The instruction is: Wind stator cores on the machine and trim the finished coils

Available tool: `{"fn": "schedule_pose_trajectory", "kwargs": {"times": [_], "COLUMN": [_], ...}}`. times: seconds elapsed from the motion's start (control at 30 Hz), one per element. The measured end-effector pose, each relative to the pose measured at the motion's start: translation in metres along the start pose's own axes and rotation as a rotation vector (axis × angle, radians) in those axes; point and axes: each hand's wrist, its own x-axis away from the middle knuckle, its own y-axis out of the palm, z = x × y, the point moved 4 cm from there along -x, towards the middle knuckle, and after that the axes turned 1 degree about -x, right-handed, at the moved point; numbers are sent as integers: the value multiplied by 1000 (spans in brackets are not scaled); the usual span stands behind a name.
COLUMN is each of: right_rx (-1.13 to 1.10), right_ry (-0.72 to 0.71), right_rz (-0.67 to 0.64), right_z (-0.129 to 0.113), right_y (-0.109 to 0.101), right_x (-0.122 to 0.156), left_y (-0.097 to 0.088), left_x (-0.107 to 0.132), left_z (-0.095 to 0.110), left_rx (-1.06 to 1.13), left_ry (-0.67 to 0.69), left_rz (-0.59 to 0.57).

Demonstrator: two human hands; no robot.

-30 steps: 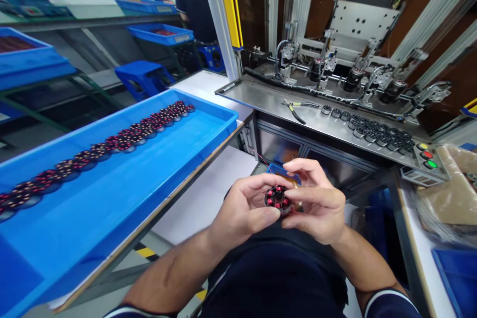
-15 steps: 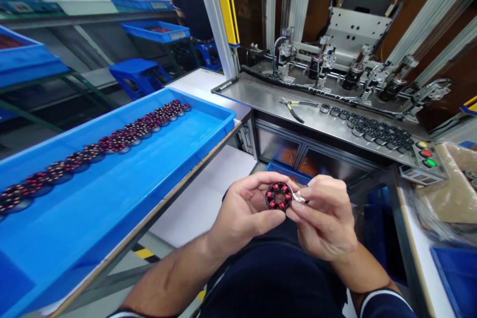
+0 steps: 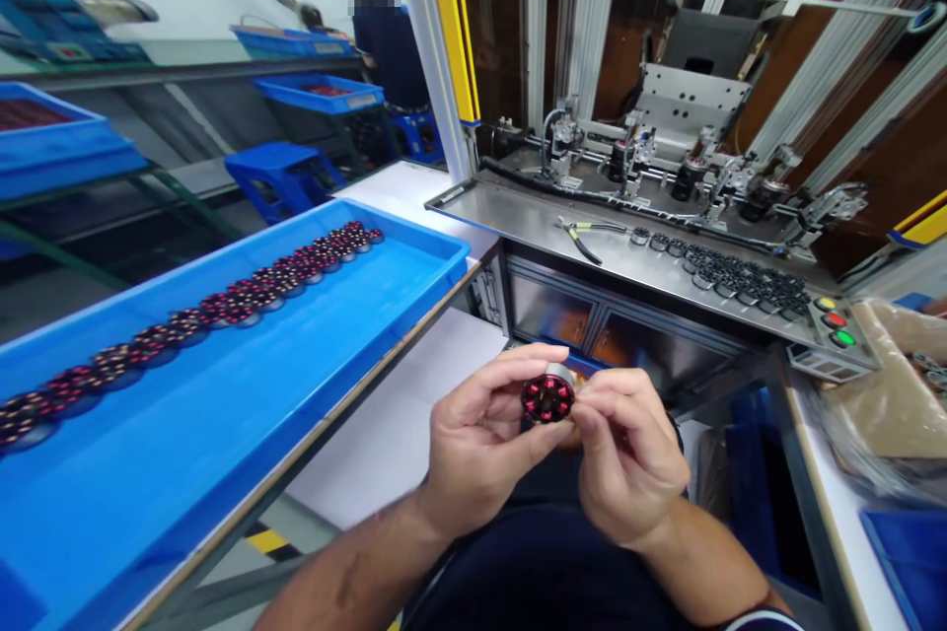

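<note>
A round motor stator [image 3: 547, 398] with red wire coils and a black frame is in front of my body. My left hand [image 3: 484, 429] is closed around it, thumb below and fingers above. The stator is tilted, so part of its grey outer rim shows at the top. My right hand [image 3: 628, 449] pinches at the stator's right edge. Something small and pale shows by those fingertips, mostly hidden, and I cannot make out what it is.
On the left, a long blue tray [image 3: 296, 365] holds a row of wound stators [image 3: 244, 301]. Cutting pliers [image 3: 581, 239] and several black unwound cores [image 3: 740, 276] lie on the metal ledge of a winding machine [image 3: 695, 108]. A button box [image 3: 836, 325] sits right. A person [image 3: 392, 49] is behind.
The stator has been tilted, showing more of its rim. My right fingers have closed in at its edge, and the crinkled shiny bit seen there earlier is now mostly covered.
</note>
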Motion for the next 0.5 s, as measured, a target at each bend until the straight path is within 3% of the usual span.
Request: {"fn": "schedule_pose_trajectory", "kwargs": {"times": [0.27,0.37,0.5], "right_rx": [-103,-54,-2], "right_ry": [95,17,-38], "right_rz": [-75,-95,-132], "right_z": [9,5,1], "right_y": [5,3,2], "right_x": [-13,-18,-26], "left_y": [0,-3,-6], "left_x": [2,-1,-1], "left_z": [-10,-10,-10], "left_rx": [99,72,107], "left_ry": [-121,-251,-391], "left_rz": [55,-2,-174]}}
